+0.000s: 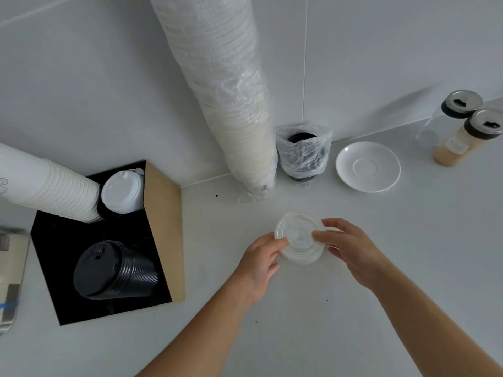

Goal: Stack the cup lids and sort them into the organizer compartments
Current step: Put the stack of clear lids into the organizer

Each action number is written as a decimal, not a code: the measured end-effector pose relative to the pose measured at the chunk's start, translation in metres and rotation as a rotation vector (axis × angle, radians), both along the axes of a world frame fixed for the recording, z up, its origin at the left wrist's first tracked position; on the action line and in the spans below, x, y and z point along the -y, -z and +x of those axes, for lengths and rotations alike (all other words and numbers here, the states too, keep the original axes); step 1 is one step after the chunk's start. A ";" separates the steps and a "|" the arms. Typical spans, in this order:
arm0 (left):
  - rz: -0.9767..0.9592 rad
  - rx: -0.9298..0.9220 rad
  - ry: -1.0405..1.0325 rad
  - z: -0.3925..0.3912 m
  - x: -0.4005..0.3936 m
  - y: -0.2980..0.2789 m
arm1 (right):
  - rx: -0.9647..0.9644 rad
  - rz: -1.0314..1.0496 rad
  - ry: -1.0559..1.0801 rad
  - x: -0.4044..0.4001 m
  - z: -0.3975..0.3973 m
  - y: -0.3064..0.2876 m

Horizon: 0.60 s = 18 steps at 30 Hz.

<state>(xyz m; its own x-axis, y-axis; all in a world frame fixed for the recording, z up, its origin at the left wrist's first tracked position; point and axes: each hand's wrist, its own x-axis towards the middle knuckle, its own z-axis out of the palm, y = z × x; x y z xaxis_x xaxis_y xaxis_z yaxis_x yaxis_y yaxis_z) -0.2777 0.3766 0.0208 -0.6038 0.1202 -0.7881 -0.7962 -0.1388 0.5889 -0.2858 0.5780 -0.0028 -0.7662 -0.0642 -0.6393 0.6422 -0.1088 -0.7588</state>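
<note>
Roughly mid-task, by my read. Largest first: the organizer (163, 229) at left already holds a stack of black lids (109, 269) in its near compartment and white sip lids (123, 191) in a far one, beside a column of paper cups (54, 191). A wrapped sleeve of cups (226, 104) leans on the wall, bagged black lids (303, 153) just beside it, untouched. Centre counter: left hand (258, 263) and right hand (351, 248) both grip a small stack of clear lids (299, 240), fingers curled on opposite rims, top lid tilted and not seated. Left to do: square the stack and get it into a compartment.
</note>
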 end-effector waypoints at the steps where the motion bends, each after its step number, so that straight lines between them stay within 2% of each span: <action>1: 0.010 -0.004 -0.012 0.003 0.002 -0.001 | -0.005 0.000 -0.003 0.001 0.002 -0.002; 5: 0.071 -0.034 -0.059 0.017 0.012 -0.007 | -0.018 -0.057 -0.024 0.007 0.009 -0.013; 9: 0.039 -0.113 -0.089 0.035 0.024 -0.013 | -0.025 -0.102 -0.070 0.018 0.021 -0.026; 18: 0.055 -0.206 -0.135 0.089 0.060 -0.040 | -0.091 -0.096 -0.150 0.054 0.061 -0.064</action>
<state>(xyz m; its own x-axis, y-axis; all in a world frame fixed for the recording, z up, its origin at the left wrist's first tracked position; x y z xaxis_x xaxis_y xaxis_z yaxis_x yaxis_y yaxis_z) -0.1890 0.3168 0.0605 -0.7645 0.0668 -0.6411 -0.6321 -0.2723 0.7255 -0.2245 0.5242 0.0610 -0.7978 -0.2396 -0.5532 0.5859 -0.0917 -0.8052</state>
